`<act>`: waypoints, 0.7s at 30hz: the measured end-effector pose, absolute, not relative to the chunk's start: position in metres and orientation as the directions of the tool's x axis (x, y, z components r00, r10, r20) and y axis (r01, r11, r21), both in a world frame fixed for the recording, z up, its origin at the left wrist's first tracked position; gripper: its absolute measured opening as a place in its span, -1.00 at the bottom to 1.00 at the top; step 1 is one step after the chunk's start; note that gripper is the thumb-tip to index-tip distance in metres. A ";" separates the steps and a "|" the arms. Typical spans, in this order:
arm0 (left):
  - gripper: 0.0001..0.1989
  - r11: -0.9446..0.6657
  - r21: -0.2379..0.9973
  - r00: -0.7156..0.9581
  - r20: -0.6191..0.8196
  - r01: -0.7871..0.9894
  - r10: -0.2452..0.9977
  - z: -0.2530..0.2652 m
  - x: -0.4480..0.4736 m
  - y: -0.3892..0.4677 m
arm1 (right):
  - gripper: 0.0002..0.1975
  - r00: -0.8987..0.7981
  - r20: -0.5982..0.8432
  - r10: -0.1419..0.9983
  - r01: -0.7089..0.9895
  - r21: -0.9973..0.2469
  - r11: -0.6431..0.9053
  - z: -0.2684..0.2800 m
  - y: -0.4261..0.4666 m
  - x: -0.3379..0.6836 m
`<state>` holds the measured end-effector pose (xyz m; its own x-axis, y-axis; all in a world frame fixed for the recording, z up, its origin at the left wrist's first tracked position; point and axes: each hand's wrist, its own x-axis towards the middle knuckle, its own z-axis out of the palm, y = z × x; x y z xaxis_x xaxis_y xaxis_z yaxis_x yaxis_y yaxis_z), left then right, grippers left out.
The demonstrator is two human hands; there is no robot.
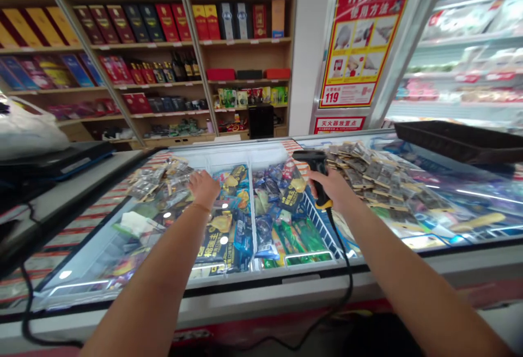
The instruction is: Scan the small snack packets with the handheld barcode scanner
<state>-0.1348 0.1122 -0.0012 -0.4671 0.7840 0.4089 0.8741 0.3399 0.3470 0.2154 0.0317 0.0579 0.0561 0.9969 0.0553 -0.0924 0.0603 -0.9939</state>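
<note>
My right hand (333, 185) is wrapped round the handle of a black barcode scanner (312, 156) with a yellow base. Its dark cord (342, 245) hangs down over the freezer's front edge. Forward and to the left, my left hand (205, 187) is over the glass-topped chest freezer (220, 152), fingers loosely apart, with nothing visible in them. Just beside those fingers lies a pile of small clear-and-brown packets (157, 180). Another heap of similar packets (373, 174) is to the right of the scanner. Bagged frozen goods (223, 231) show inside the freezer below my hands.
Shelves of boxed goods (139, 22) stand behind the freezer. A black tray (457, 141) sits at the right, near a lit display fridge (469, 68). At the left are a white plastic bag (30, 131) and a dark flat device (81, 158). A red sign (365, 35) hangs behind.
</note>
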 end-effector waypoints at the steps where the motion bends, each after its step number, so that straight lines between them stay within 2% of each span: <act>1: -0.37 0.373 0.353 -0.499 0.399 0.858 0.769 -0.005 -0.149 0.110 | -0.69 0.024 0.058 0.998 -0.107 -0.992 0.060 0.056 0.036 0.203; 5: -0.33 0.456 0.406 -0.594 0.341 0.792 0.729 -0.008 -0.176 0.104 | -0.75 -0.033 0.023 0.999 -0.134 -0.991 0.019 0.044 0.044 0.170; 10: -0.51 0.437 0.410 -0.575 0.318 0.800 0.754 0.000 -0.167 0.099 | -0.80 -0.029 -0.064 0.997 -0.094 -0.993 -0.067 0.021 0.041 0.161; 12: -0.63 0.361 0.424 -0.504 0.296 0.831 0.812 0.002 -0.163 0.099 | -0.81 -0.054 -0.076 0.996 -0.052 -0.996 -0.078 0.013 0.039 0.162; 15: -0.73 0.159 0.450 -0.304 0.271 0.878 0.913 0.004 -0.163 0.097 | -0.82 -0.091 -0.062 0.994 0.002 -0.998 -0.062 0.007 0.035 0.164; 17: -0.61 0.120 0.467 -0.297 0.327 0.876 0.897 0.003 -0.165 0.094 | -0.82 -0.110 -0.056 0.992 0.023 -0.998 -0.054 0.007 0.033 0.164; 19: -0.36 0.219 0.488 -0.431 0.379 0.845 0.819 0.002 -0.168 0.089 | -0.82 -0.125 -0.053 0.991 0.041 -0.998 -0.048 0.007 0.030 0.163; 21: -0.22 0.281 0.530 -0.508 0.351 0.800 0.786 0.000 -0.171 0.084 | -0.81 -0.133 -0.057 0.990 0.055 -0.997 -0.050 0.007 0.028 0.162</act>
<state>-0.1711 0.0835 0.0001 -0.5085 0.7861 0.3514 0.8003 0.2809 0.5297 0.1618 0.0281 0.0068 -0.1329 0.9895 -0.0566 0.0550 -0.0497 -0.9973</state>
